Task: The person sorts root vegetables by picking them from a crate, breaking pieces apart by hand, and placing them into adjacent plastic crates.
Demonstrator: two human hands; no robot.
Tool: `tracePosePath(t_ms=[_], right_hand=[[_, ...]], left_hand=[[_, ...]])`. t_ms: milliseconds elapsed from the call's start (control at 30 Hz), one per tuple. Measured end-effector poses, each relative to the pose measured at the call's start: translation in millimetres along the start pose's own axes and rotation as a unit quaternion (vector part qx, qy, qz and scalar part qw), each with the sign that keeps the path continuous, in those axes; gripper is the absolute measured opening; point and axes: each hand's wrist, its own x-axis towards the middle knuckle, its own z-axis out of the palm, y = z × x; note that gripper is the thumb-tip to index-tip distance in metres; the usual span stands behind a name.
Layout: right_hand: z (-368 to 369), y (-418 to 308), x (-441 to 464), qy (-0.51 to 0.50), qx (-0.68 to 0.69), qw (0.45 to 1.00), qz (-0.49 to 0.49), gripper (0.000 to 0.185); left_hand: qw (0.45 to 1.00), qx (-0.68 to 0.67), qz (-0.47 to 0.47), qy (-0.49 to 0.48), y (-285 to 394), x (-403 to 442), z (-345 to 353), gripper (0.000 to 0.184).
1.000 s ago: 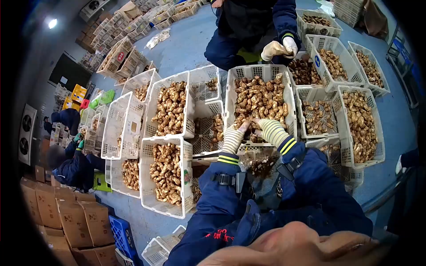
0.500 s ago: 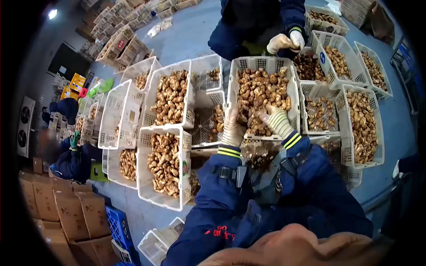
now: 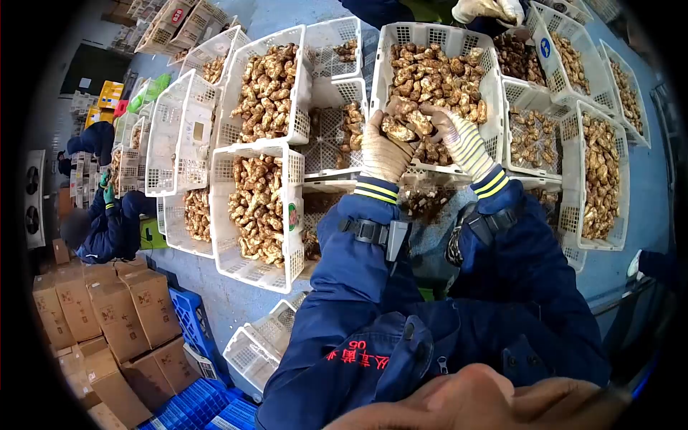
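Note:
Both of my hands, in striped knit gloves, are at the near side of a white plastic crate [image 3: 493, 86] filled with brown, knobby mushrooms [image 3: 437, 75]. My left hand [image 3: 383, 150] is closed around a few mushrooms [image 3: 398, 127], which show above its palm. From the other side, my right hand [image 3: 464, 145] curls its fingers over mushrooms in the same small cluster. Its fingertips are partly hidden among them, so how many it holds is unclear. Just left of this crate, a lower crate [image 3: 326, 159] has a few mushrooms along its right side.
More mushroom crates stand left [image 3: 221, 215] and right [image 3: 622, 208]. Across from me, a co-worker's gloved hands [image 3: 487, 10] are over the far crates. Another person [image 3: 115, 222] sits at far left, near cardboard boxes [image 3: 115, 322] and blue pallets [image 3: 190, 319].
My view has tipped downward, so the crates appear higher. My hands have come closer together and now hold mushrooms raised above the pile.

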Motion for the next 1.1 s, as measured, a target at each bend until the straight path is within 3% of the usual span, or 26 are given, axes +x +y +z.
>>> tracePosePath(t_ms=[33, 67, 167, 267, 300, 333, 400, 467, 567, 633, 667, 733, 800, 867, 900, 933, 1000, 1067, 1100], right_hand=[[0, 12, 5, 0.014, -0.052, 0.998, -0.026, 0.048], [3, 15, 1, 0.027, 0.054, 0.998, -0.013, 0.048], [1, 13, 1, 0.029, 0.071, 0.997, 0.012, 0.055], [3, 0, -1, 0.039, -0.093, 0.994, -0.042, 0.069], [1, -6, -3, 0.006, -0.131, 0.989, -0.071, 0.072], [-1, -29, -6, -0.062, -0.215, 0.973, 0.052, 0.074], [3, -6, -9, -0.019, -0.356, 0.93, -0.086, 0.073], [-2, -2, -14, -0.022, -0.38, 0.924, -0.034, 0.067], [-8, -15, -24, 0.022, -0.358, 0.933, -0.005, 0.056], [-15, -27, -30, 0.031, -0.322, 0.946, 0.007, 0.053], [-17, -34, -34, 0.039, -0.333, 0.942, -0.01, 0.053], [-19, -36, -43, 0.073, -0.302, 0.95, -0.039, 0.05], [-20, -44, -60, 0.067, -0.094, 0.993, -0.014, 0.067], [-27, -35, -68, 0.062, 0.121, 0.99, 0.03, 0.086], [-26, -52, -79, 0.085, 0.158, 0.983, 0.023, 0.087], [-25, -69, -88, 0.107, 0.196, 0.975, 0.015, 0.088], [-35, -66, -92, 0.117, 0.284, 0.952, 0.015, 0.073], [-45, -67, -109, 0.151, 0.301, 0.941, -0.024, 0.058], [-62, -41, -114, 0.185, 0.265, 0.946, 0.013, 0.057]], left_hand=[[1.0, -0.016, 0.007, -0.013, -1, -1, 2, 0.043], [0.999, -0.035, 0.005, -0.018, -1, -2, 3, 0.044], [0.999, -0.04, 0.006, -0.007, -1, -9, 15, 0.046], [0.999, -0.036, -0.004, -0.034, 0, -15, 16, 0.034], [1.0, -0.015, 0.018, 0.011, 0, -13, 15, 0.031], [1.0, -0.001, 0.029, 0.004, -2, -14, 13, 0.029], [1.0, 0.012, 0.007, -0.012, -4, -12, 11, 0.029], [1.0, 0.028, -0.003, 0.003, -15, -10, 15, 0.04], [1.0, 0.004, -0.008, -0.015, -24, -14, 24, 0.042], [1.0, -0.02, -0.008, -0.003, -30, -27, 44, 0.045], [0.997, -0.037, -0.01, 0.073, -33, -32, 55, 0.047], [0.999, -0.011, 0.013, 0.042, -39, -34, 54, 0.051], [0.998, -0.037, -0.012, 0.045, -37, -35, 58, 0.048], [0.995, 0.026, 0.018, 0.093, -39, -45, 65, 0.051], [0.999, 0.025, 0.031, 0.023, -39, -31, 44, 0.053], [0.998, -0.015, 0.006, 0.059, -36, -39, 50, 0.054], [0.998, -0.011, 0.036, 0.05, -34, -45, 52, 0.058], [0.999, -0.001, 0.053, -0.001, -27, -53, 51, 0.065], [0.998, -0.007, 0.064, 0.015, -24, -53, 50, 0.066]])
